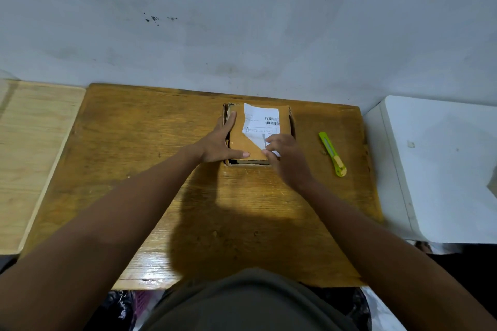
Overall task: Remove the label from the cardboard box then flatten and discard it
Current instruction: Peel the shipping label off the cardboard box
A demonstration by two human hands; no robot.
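A small brown cardboard box [242,140] sits on the wooden table [150,158] near its far edge. A white shipping label [262,122] with barcodes covers the right part of the box's top; its left side looks torn away. My left hand [219,142] rests flat against the box's left side, fingers straight, thumb along the near edge. My right hand [285,158] is at the label's near right corner, fingertips pinching the lifted paper edge.
A yellow-green utility knife [333,154] lies on the table right of the box. A pale wooden surface [32,148] adjoins on the left, a white cabinet top [441,164] on the right. A grey wall stands behind the table.
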